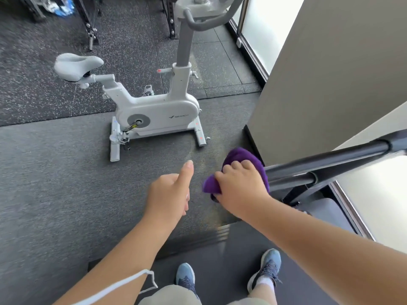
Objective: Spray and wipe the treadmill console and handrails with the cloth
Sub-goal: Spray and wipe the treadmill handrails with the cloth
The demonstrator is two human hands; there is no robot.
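Right hand [240, 190] fingers [236, 165] curled over the purple cloth [239, 156], bunched at the near end of the black handrail [330, 160]; left hand [169, 194] loose, thumb out, holding nothing. Handrail wiping appears in progress. Console and spray bottle out of view, so remaining work can't be judged.

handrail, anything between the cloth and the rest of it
Nothing visible. The right hand grips the cloth on the near end of the handrail, and the bar beyond is bare.
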